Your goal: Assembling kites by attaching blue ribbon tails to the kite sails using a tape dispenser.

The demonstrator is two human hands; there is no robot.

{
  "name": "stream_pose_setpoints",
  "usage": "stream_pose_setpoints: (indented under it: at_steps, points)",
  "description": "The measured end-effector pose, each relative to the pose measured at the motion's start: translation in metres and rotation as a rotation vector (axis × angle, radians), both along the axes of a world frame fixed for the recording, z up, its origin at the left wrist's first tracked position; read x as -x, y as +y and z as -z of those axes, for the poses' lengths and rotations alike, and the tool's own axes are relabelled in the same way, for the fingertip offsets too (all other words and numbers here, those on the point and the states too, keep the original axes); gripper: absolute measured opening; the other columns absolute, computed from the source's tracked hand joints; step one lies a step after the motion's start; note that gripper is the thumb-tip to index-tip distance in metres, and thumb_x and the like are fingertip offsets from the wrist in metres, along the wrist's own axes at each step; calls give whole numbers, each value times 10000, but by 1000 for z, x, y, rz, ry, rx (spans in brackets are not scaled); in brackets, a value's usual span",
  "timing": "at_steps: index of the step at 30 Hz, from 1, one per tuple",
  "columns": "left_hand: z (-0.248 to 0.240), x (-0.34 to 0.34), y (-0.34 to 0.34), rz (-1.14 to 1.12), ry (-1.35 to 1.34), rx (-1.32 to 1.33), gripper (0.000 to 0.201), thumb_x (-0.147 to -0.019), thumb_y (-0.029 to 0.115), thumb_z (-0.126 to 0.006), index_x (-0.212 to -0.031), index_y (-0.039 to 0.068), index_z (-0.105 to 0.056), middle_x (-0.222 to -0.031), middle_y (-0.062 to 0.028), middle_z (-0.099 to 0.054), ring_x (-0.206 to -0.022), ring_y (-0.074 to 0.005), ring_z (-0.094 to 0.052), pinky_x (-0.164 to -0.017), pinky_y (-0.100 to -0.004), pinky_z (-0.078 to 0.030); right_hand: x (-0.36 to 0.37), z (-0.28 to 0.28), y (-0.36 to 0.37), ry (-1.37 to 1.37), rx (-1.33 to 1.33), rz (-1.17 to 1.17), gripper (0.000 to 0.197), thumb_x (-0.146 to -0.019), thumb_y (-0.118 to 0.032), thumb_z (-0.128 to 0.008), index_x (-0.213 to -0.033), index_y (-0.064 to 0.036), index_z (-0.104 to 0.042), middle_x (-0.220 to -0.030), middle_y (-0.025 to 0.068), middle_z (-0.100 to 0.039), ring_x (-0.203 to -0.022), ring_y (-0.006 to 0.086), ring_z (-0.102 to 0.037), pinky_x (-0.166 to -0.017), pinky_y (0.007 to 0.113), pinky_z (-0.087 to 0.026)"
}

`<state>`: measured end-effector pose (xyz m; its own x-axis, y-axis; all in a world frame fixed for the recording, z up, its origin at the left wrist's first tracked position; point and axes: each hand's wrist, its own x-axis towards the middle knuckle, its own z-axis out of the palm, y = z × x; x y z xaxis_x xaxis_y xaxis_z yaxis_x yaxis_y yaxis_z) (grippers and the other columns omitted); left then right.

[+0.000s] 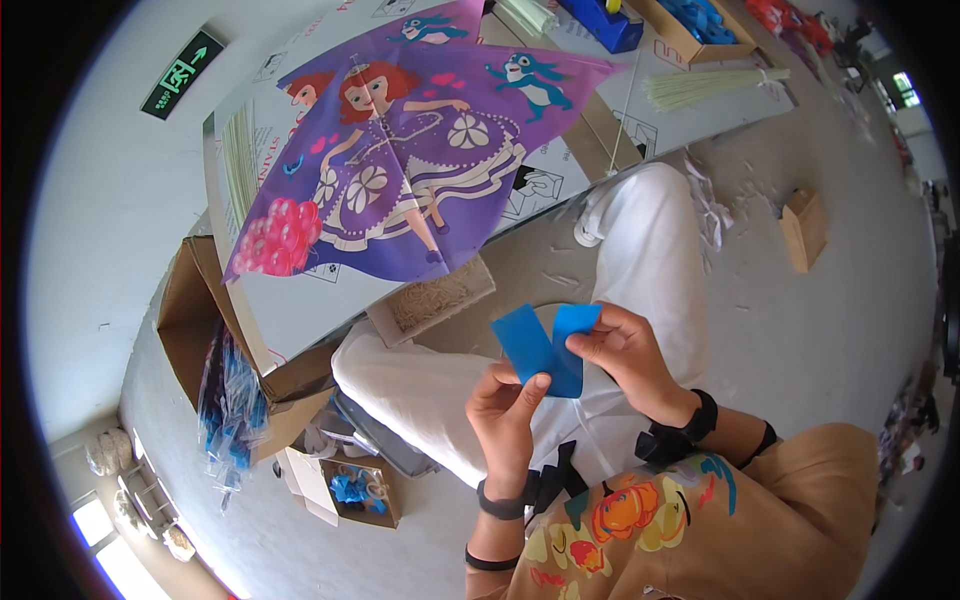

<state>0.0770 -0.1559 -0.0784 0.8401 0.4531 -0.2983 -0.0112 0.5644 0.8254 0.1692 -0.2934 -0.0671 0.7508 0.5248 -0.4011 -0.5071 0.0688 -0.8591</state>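
Note:
Above my lap I hold a blue strip [527, 345] of thin, smooth material, bent into a V-like shape with two upright ends. My left hand [505, 405] pinches its lower left part between thumb and fingers. The upper right end is gripped by my right hand [625, 355], thumb in front. Whether it is one folded strip or two pieces, I cannot tell. On the table ahead lies a purple kite [440, 150] printed with a red-haired figure in a gown, blue rabbits and pink balloons; neither hand touches it.
A blue tape dispenser [608, 25], a box of blue pieces [700, 25] and bundled pale sticks [710, 88] sit at the table's far right. Below its near edge is a box of shreds [430, 300]. Cartons [190, 310] stand left; a small box [803, 230] is on the floor right.

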Motion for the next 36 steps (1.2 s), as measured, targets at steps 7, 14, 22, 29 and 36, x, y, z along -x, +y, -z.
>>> stream_pose_setpoints:
  at_steps: [7, 14, 22, 29, 36]
  points:
    - [4, 1, 5, -36, -4, 44, 127, -858, -53, -703, -904, 19, -609, -921, -27, -644, -828, -89, -603, -784, -253, -503, -21, -8, -14, 348, -434, 295, 268, -946, -237, -602, -1110, -36, -532, -950, 85, -623, -686, 137, -599, -679, 300, -516]
    - [5, 4, -6, 94, 2, -248, 126, -861, -66, -691, -939, -10, -609, -918, -29, -631, -847, -96, -607, -774, -233, -504, -19, -15, -13, 252, -175, -92, 319, -892, -177, -702, -1145, -39, -566, -925, 16, -586, -565, 26, -438, -505, 206, -340]
    - [-5, 4, 0, 264, 129, -260, 120, -873, -24, -693, -966, -26, -616, -933, -35, -625, -894, -97, -607, -780, -235, -502, -17, -26, -13, -73, 185, -173, 172, -858, -192, -760, -879, -41, -680, -724, -16, -606, -599, 42, -484, -539, 209, -364]
    - [-19, -5, 9, 175, 43, -308, 102, -917, 29, -659, -954, -64, -639, -894, -54, -623, -800, -113, -590, -727, -239, -493, -22, -37, -20, -346, 268, -303, 171, -828, -122, -770, -857, -17, -638, -793, -5, -613, -657, 73, -467, -606, 224, -359]
    - [-16, -7, 4, 128, 9, -165, 52, -892, -9, -677, -879, -55, -657, -860, -47, -614, -772, -109, -579, -701, -232, -481, -23, -54, -14, -182, 269, -292, 183, -806, -117, -794, -898, -42, -654, -724, -51, -543, -614, 22, -395, -567, 206, -311]
